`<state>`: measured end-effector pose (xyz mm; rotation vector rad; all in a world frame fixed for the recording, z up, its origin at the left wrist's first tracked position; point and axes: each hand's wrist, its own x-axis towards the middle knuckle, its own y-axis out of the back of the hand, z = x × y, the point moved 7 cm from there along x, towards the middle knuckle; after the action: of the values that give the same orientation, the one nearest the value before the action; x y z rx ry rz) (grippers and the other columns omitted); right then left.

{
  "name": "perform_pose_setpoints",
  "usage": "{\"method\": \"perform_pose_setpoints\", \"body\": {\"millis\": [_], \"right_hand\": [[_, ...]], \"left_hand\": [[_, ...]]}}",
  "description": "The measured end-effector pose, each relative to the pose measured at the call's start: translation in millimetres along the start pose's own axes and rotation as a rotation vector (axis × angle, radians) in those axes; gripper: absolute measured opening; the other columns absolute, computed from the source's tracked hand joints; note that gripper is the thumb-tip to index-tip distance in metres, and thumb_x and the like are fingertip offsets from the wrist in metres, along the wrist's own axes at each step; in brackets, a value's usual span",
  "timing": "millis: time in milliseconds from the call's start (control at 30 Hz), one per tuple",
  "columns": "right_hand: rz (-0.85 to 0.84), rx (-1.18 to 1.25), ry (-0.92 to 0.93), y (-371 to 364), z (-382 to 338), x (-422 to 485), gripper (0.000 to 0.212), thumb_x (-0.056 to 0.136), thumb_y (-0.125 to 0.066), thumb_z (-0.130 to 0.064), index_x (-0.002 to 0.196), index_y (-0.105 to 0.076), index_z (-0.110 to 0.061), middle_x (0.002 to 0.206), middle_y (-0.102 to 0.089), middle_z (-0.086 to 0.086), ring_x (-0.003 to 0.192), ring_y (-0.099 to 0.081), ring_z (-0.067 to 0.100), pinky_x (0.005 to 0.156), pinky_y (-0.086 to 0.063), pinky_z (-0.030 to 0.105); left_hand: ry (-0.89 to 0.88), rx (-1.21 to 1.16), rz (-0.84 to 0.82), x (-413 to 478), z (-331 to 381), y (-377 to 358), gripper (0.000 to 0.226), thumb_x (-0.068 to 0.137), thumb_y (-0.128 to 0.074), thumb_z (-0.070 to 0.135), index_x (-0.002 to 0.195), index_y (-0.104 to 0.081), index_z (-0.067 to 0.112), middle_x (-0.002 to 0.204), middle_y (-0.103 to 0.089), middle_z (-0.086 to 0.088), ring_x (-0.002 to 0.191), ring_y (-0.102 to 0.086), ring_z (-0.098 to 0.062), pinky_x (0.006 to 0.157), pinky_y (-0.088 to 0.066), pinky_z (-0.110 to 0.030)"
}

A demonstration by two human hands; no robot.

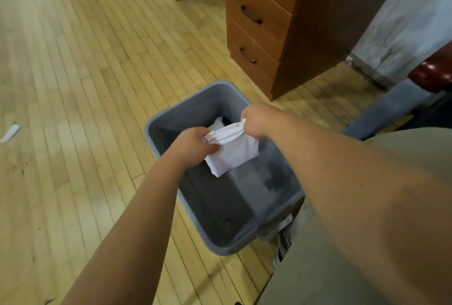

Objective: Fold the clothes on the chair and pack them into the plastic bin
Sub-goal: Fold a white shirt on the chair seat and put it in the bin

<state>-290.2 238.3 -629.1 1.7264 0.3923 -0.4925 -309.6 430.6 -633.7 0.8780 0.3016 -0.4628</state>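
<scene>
Both arms extend forward and down. The left hand (195, 142) and right hand (256, 121) sit close together, fingers curled. Each grips the upper edge of one cloth (232, 155).

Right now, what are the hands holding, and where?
A folded white cloth over the grey bin. Left hand and right hand each pinch one end of its top edge.
</scene>
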Motion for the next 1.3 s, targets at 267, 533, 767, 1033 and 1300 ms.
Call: {"method": "perform_pose_setpoints", "body": {"millis": [267, 533, 767, 1033, 1300], "right_hand": [[0.087, 0.128, 0.064, 9.2, -3.6, 38.4, 0.021, 0.1, -0.047, -0.008, 0.109, -0.064, -0.018, 0.105, -0.064, 0.007, 0.096, -0.06, 0.031, 0.066, -0.041, 0.034], [0.074, 0.114, -0.017, 14.7, 13.0, 39.5, 0.036, 0.102, -0.048, -0.01, 0.131, -0.069, -0.009, 0.135, -0.067, 0.015, 0.122, -0.062, 0.035, 0.105, -0.054, 0.044], [0.015, 0.053, -0.059, 5.9, 32.8, 32.5, 0.033, 0.098, -0.048, -0.012, 0.116, -0.076, -0.008, 0.119, -0.075, 0.014, 0.113, -0.07, 0.033, 0.099, -0.059, 0.047], [0.066, 0.158, -0.098, 11.2, 63.1, -8.6, 0.03, 0.098, -0.048, -0.011, 0.104, -0.076, -0.004, 0.101, -0.075, 0.016, 0.092, -0.07, 0.03, 0.076, -0.056, 0.036], [0.211, 0.335, -0.123, 36.7, 110.8, -92.9, 0.03, 0.107, -0.049, -0.021, 0.118, -0.075, -0.012, 0.116, -0.073, 0.006, 0.111, -0.066, 0.025, 0.085, -0.045, 0.031]], "left_hand": [[0.021, -0.039, 0.131, 37.3, -14.8, 7.6, 0.016, 0.097, -0.065, 0.023, 0.105, -0.067, 0.01, 0.093, -0.067, -0.01, 0.074, -0.056, -0.014, 0.062, -0.042, -0.028], [0.154, -0.019, 0.218, 68.0, -33.2, 6.1, 0.026, 0.097, -0.059, 0.024, 0.119, -0.056, 0.011, 0.111, -0.063, -0.009, 0.086, -0.062, -0.022, 0.061, -0.045, -0.033], [0.12, -0.094, 0.085, 58.9, -20.0, -12.5, 0.005, 0.09, -0.056, 0.022, 0.094, -0.06, 0.022, 0.085, -0.06, -0.004, 0.07, -0.055, -0.018, 0.065, -0.045, -0.031], [0.053, -0.154, 0.027, 40.1, 30.4, -10.0, 0.014, 0.091, -0.054, 0.025, 0.089, -0.063, 0.014, 0.095, -0.077, 0.001, 0.086, -0.074, -0.023, 0.084, -0.062, -0.043], [-0.128, -0.122, -0.05, 17.9, 137.1, -18.9, 0.02, 0.097, -0.057, 0.023, 0.103, -0.072, 0.01, 0.104, -0.077, -0.009, 0.09, -0.076, -0.017, 0.092, -0.062, -0.054]]}}
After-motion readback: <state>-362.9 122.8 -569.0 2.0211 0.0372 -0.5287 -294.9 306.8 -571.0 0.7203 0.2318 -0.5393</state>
